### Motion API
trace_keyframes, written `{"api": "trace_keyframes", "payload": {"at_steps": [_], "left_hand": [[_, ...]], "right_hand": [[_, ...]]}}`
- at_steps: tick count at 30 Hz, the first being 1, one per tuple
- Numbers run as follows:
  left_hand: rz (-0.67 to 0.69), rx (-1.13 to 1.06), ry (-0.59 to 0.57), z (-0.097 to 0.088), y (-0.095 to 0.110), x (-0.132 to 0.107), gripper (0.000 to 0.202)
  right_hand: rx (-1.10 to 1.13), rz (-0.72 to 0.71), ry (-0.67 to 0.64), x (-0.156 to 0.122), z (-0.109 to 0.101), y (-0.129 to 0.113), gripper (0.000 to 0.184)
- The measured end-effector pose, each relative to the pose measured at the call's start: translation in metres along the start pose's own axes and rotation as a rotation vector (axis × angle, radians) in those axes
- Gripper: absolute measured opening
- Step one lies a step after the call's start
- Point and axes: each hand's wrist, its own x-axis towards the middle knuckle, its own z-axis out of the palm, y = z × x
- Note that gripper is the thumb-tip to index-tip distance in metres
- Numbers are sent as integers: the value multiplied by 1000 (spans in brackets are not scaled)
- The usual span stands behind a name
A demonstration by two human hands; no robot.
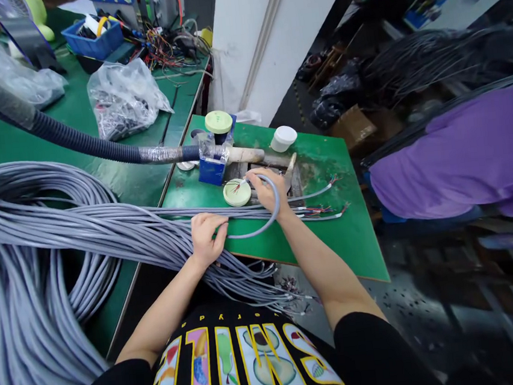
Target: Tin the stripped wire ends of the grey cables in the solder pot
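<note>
My right hand is closed on a grey cable near its stripped end. The thin coloured wires of that end fan out over a shallow round pale-yellow dish. From this hand the cable bends in a loop back towards my left hand. My left hand is curled around grey cable at the edge of a large bundle; its fingertips partly hide the grip. Several other stripped cable ends lie on the green board to the right of my right hand.
A ribbed hose with a pale nozzle reaches over a blue box. A yellow-lidded jar and a white tub stand behind. Coiled cable covers the left bench. A person in purple is at the right.
</note>
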Motion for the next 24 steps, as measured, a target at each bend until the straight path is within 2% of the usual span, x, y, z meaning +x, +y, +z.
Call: {"api": "trace_keyframes", "payload": {"at_steps": [7, 13, 19, 24], "left_hand": [[-13, -13, -3, 0, 0, 0, 15], [52, -62, 51, 1, 0, 1, 9], [44, -53, 36, 1, -1, 1, 9], [59, -54, 53, 1, -1, 1, 10]], "right_hand": [[-28, -25, -30, 3, 8, -1, 31], [-119, -41, -52, 3, 11, -2, 32], [-167, -85, -50, 2, 13, -2, 31], [-176, -126, 7, 7, -5, -7, 28]]}}
